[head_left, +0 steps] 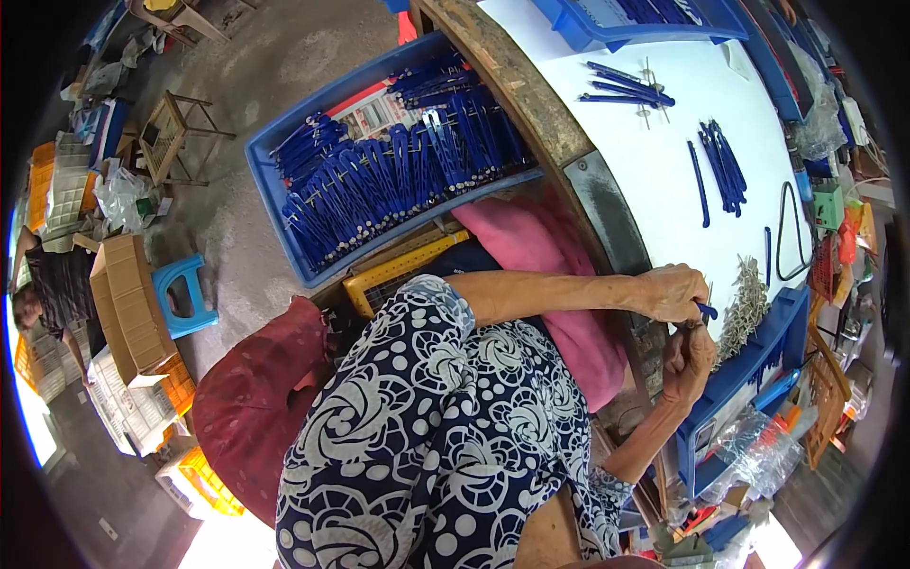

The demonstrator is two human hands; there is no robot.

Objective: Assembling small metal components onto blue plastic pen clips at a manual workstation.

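My left hand (671, 292), the upper one here, is closed round a slim blue piece, whose end (707, 311) pokes out past the fingers. Just below it, my right hand (689, 360) has its fingers pinched together against the same spot; what exactly they grip is hidden. Right beside both hands lies a heap of small silvery metal parts (745, 313) on the white tabletop (654, 204). Farther along the table are a bundle of slim blue pieces (723, 169), a single blue piece (699, 184), and several blue pieces crossed with thin metal rods (627, 90).
A blue tray (268, 204) packed with slim blue pieces stands beside the table. Another blue bin (607, 38) sits at the top and a blue crate (697, 427) at lower right. A black loop (785, 232) lies on the table. Left: blue stool (185, 296), cardboard box (130, 303), another person (64, 294).
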